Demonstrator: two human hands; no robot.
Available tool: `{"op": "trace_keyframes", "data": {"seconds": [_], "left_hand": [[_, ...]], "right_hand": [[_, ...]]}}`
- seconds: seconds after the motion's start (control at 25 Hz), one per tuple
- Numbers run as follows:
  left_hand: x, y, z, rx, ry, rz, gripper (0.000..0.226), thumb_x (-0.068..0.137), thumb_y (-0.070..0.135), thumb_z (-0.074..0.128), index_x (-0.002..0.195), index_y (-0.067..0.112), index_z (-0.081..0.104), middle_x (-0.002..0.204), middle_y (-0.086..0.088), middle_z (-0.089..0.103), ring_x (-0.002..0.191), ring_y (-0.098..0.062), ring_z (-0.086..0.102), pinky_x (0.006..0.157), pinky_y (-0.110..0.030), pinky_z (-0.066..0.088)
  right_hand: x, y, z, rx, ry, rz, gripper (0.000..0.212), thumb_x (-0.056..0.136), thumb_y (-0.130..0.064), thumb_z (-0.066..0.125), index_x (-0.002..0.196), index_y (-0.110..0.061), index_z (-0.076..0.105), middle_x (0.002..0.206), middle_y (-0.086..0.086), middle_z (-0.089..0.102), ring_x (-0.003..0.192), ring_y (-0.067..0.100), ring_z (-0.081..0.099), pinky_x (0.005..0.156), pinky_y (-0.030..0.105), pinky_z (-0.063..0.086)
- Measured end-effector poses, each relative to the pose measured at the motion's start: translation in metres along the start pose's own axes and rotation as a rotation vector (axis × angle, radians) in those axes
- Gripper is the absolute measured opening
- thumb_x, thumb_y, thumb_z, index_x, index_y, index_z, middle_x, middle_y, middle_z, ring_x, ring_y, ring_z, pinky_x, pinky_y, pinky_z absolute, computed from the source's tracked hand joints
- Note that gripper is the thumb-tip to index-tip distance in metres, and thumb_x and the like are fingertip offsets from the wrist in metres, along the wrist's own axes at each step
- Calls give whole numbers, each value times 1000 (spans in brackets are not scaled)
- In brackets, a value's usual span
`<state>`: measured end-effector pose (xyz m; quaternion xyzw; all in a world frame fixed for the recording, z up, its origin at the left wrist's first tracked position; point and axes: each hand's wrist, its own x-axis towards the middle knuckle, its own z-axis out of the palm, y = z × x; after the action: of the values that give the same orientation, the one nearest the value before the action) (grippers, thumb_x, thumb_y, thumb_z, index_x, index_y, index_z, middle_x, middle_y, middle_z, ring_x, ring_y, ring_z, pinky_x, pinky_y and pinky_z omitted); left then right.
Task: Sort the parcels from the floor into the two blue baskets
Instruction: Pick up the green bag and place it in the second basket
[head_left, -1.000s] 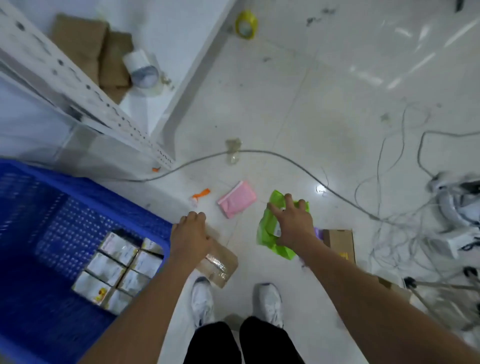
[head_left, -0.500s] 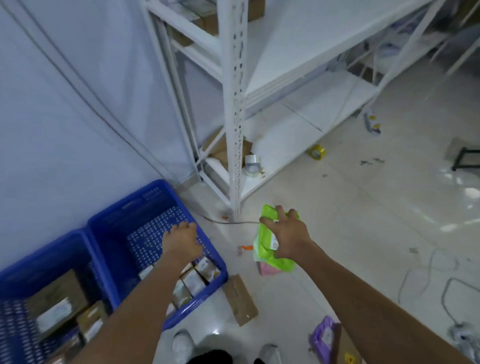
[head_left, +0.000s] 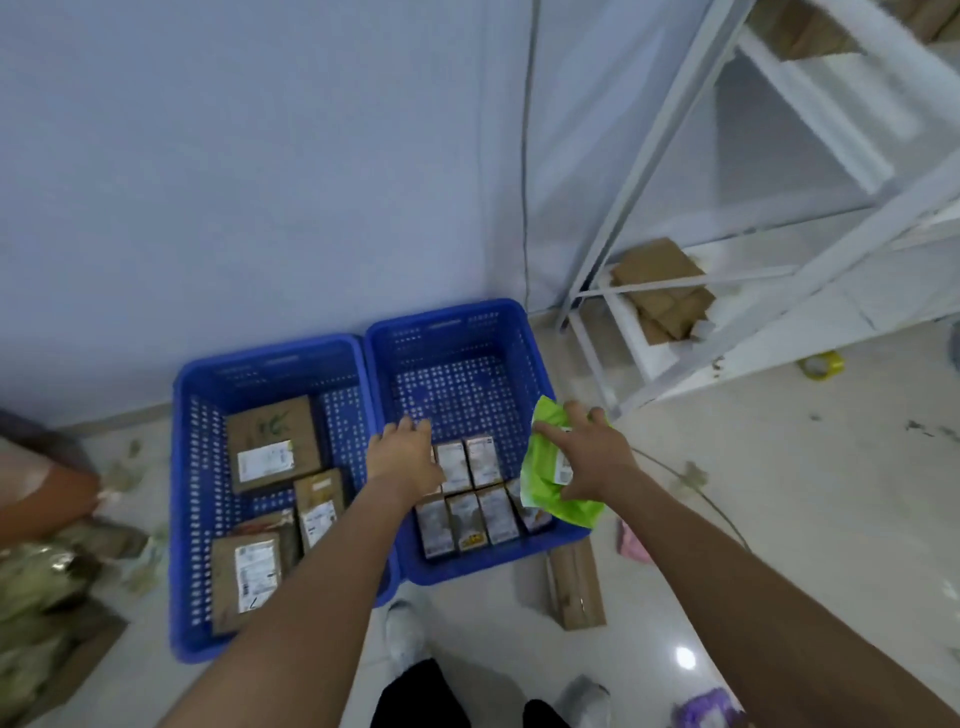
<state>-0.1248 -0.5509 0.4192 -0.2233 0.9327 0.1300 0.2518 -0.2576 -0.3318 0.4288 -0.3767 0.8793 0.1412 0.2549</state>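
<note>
Two blue baskets stand side by side against the wall. The left basket (head_left: 182, 467) holds three brown cardboard parcels with white labels. The right basket (head_left: 530, 343) holds several small white boxes in rows at its near end. My right hand (head_left: 592, 457) grips a green plastic parcel (head_left: 545, 467) over the right basket's right rim. My left hand (head_left: 405, 457) hovers over the near left part of the right basket, holding nothing, fingers loosely bent. A brown parcel (head_left: 576, 582) and a pink parcel (head_left: 631, 545) lie on the floor just right of the baskets.
A white metal shelf rack (head_left: 727, 291) stands at the right with cardboard (head_left: 660, 291) on its lowest shelf. A yellow tape roll (head_left: 821, 365) and a grey cable (head_left: 691, 483) lie on the floor. A purple bag (head_left: 706, 712) is near my feet. Clutter sits at the left edge.
My view has swung left from the shelf to both baskets. My right hand has carried the green parcel from the floor to the right basket's rim. My left hand has moved over that basket.
</note>
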Motion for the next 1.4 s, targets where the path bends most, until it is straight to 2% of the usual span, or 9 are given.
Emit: {"op": "trace_keyframes", "data": {"seconds": [0.2, 0.52, 0.76, 0.92, 1.12, 1.24, 1.4], "left_hand": [[16, -44, 27, -127, -11, -24, 52, 88, 27, 56, 135, 14, 37, 134, -10, 41, 121, -32, 43, 101, -44, 38], [59, -55, 84, -222, -94, -112, 62, 89, 28, 55, 144, 13, 29, 146, -10, 33, 129, -31, 38, 103, -44, 40], [141, -44, 161, -209, -147, -160, 61, 88, 38, 56, 140, 14, 34, 140, -8, 39, 125, -29, 42, 100, -41, 42], [192, -29, 227, -196, -203, -185, 63, 88, 38, 56, 142, 15, 32, 143, -7, 36, 128, -28, 39, 101, -39, 39], [243, -34, 303, -199, -182, -186, 57, 89, 31, 57, 140, 14, 37, 140, -5, 41, 125, -25, 43, 98, -36, 40], [264, -37, 346, -293, -157, -208, 52, 87, 26, 58, 135, 12, 42, 131, -6, 46, 117, -25, 47, 89, -36, 45], [276, -29, 386, -517, -114, -279, 59, 86, 22, 62, 139, 10, 40, 137, -7, 43, 126, -25, 42, 101, -42, 43]], "right_hand": [[45, -33, 14, -95, -53, -67, 105, 62, -44, 82, 148, -45, 22, 155, 9, 16, 135, 42, 26, 88, 45, 53], [116, -22, 56, -138, -149, -112, 103, 71, -39, 81, 151, -43, 16, 160, 13, 7, 141, 47, 18, 89, 45, 53], [214, 5, 133, -133, -195, -142, 102, 71, -41, 79, 151, -41, 16, 158, 12, 9, 137, 46, 24, 84, 43, 55], [280, 21, 198, -199, -213, -202, 102, 75, -41, 79, 153, -38, 13, 161, 13, 4, 140, 47, 20, 84, 44, 54], [355, 22, 284, -259, -219, -236, 102, 76, -35, 79, 153, -37, 13, 160, 14, 5, 139, 48, 20, 82, 42, 53], [387, 21, 331, -322, -225, -268, 91, 83, -26, 73, 153, -36, 17, 160, 15, 7, 138, 47, 24, 82, 42, 52], [419, 27, 366, -328, -202, -259, 80, 89, -15, 64, 153, -32, 21, 161, 16, 5, 140, 48, 20, 89, 45, 49]]}}
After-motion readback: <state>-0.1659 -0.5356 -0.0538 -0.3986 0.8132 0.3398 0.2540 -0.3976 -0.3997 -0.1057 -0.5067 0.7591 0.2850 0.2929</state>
